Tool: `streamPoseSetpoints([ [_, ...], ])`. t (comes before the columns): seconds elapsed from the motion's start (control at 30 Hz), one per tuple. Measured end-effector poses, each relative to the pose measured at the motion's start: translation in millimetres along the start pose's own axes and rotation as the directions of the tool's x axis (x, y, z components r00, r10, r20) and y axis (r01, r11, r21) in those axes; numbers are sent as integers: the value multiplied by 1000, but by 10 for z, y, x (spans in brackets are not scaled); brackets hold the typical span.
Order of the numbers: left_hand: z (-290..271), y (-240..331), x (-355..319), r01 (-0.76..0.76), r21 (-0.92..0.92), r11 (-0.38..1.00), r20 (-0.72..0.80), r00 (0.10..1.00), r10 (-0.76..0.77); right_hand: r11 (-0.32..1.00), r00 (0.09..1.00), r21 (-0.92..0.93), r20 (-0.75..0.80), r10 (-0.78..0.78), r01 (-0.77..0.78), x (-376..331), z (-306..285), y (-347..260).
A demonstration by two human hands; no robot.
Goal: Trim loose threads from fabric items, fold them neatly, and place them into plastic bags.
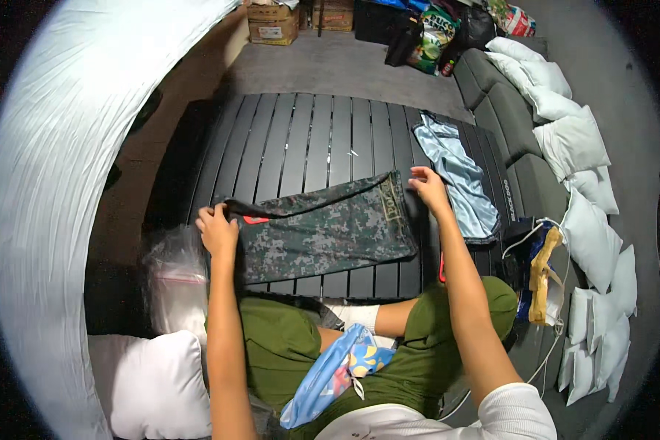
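A camouflage-patterned garment (323, 229) lies spread flat on a dark slatted table (308, 139). My left hand (217, 229) grips its left edge, where a red patch shows. My right hand (428, 187) holds its upper right corner, next to a light patch on the cloth. A light blue shiny garment (456, 176) lies on the table just right of my right hand. Below the table my legs in green shorts are visible, with a blue patterned pouch (334, 374) on my lap.
A clear plastic bag (174, 282) and a white pillow (150, 385) sit at the lower left. A grey couch (510, 121) lined with white pillows (572, 143) runs along the right. Cardboard boxes (275, 22) and bags stand at the far end. Cables and a cloth lie at right.
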State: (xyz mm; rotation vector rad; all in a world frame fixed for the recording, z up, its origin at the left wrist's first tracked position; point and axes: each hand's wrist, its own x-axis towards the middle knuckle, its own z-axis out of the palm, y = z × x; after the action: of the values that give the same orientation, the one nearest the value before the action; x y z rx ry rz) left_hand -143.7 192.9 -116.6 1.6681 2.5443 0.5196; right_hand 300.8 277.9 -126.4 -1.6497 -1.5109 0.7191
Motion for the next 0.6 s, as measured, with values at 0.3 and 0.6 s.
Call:
streamPoseSetpoints([
  [0.3,182,-474,651,-166,-433,886,220,934,282,945,928,-211,332,-172,250,499,220,260],
  [0.6,54,-658,1019,282,-624,728,488,869,82,987,898,90,433,78,-129,652,93,188],
])
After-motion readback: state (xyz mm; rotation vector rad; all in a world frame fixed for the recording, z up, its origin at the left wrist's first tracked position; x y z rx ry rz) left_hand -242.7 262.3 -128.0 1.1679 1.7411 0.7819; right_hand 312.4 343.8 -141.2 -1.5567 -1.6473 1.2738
